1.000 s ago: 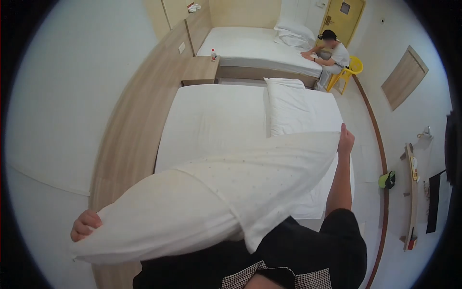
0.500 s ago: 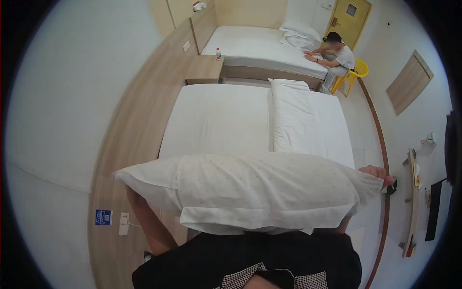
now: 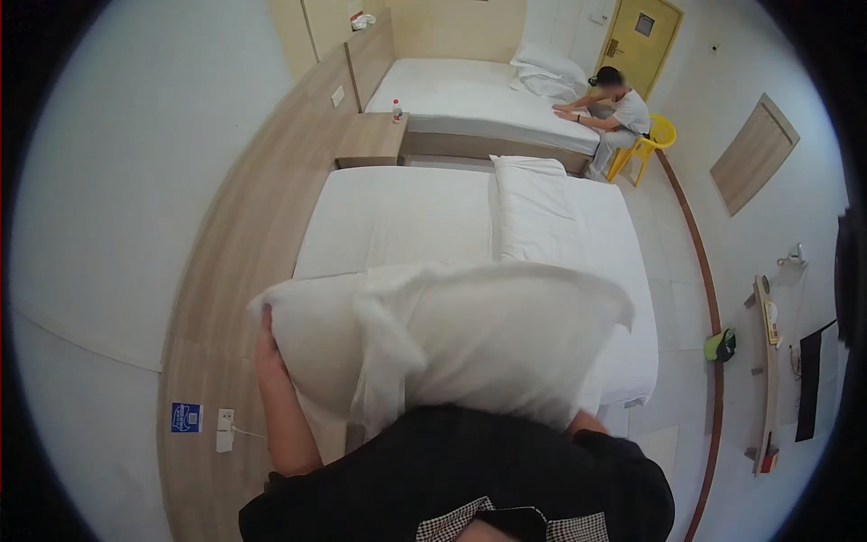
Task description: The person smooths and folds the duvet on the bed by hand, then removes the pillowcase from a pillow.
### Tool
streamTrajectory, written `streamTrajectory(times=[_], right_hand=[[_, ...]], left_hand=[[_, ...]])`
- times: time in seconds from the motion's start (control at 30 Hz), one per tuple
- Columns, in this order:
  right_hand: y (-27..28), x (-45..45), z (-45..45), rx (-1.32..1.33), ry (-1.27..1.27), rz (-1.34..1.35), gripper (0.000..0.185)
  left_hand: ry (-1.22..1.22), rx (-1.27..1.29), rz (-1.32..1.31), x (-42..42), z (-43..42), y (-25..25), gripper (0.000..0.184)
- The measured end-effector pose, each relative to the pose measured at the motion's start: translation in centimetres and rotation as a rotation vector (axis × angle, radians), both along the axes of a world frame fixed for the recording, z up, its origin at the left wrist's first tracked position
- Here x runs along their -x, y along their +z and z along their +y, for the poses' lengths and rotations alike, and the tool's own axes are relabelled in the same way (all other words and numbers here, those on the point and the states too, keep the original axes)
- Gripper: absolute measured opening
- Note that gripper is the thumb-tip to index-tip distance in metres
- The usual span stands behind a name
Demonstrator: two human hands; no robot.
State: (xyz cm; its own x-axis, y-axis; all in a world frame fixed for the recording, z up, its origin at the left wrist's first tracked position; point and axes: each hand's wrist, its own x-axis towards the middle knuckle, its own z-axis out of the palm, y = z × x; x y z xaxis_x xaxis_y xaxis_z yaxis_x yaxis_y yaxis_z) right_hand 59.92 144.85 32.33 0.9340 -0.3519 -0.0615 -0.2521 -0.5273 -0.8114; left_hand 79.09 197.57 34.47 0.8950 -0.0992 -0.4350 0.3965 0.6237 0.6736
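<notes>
A white pillow (image 3: 506, 339) in a loose case is stretched across in front of my chest, above the near bed (image 3: 406, 212). At the pillow's left end my left hand (image 3: 268, 327) grips the cloth, with its fingers partly covered by the fabric. The pillow hides my right hand; only a bit of the right forearm shows beneath its lower right edge. Loose cloth folds over near the pillow's middle and is blurred by motion. A folded white quilt (image 3: 537, 212) lies across the near bed behind it.
A person (image 3: 623, 113) sits on a yellow chair (image 3: 662, 134) at the far bed (image 3: 452, 90). A bottle (image 3: 396, 110) stands on the nightstand (image 3: 375, 135). The wooden headboard (image 3: 244, 226) runs along the left. A wall shelf (image 3: 764, 370) and a green bin (image 3: 720, 345) are at the right.
The pillow was first stretched diagonally between both hands, then level. Its right end has since swung inward, and my right hand has gone out of sight. My left hand has moved up and right.
</notes>
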Motion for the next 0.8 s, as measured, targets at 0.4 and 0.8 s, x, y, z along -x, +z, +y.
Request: streamTrajectory(times=[0.4,0.8], right_hand=[[3.0,3.9,8.6,-0.081,0.531,0.078,0.043],[4.4,2.6,12.1,-0.203,0.651,-0.129,0.062]], left_hand=[[-0.019,-1.126,0.108,-1.5,0.1,-14.7,0.058],[-0.636,-0.16,0.002,4.8,-13.0,-15.0,0.047]])
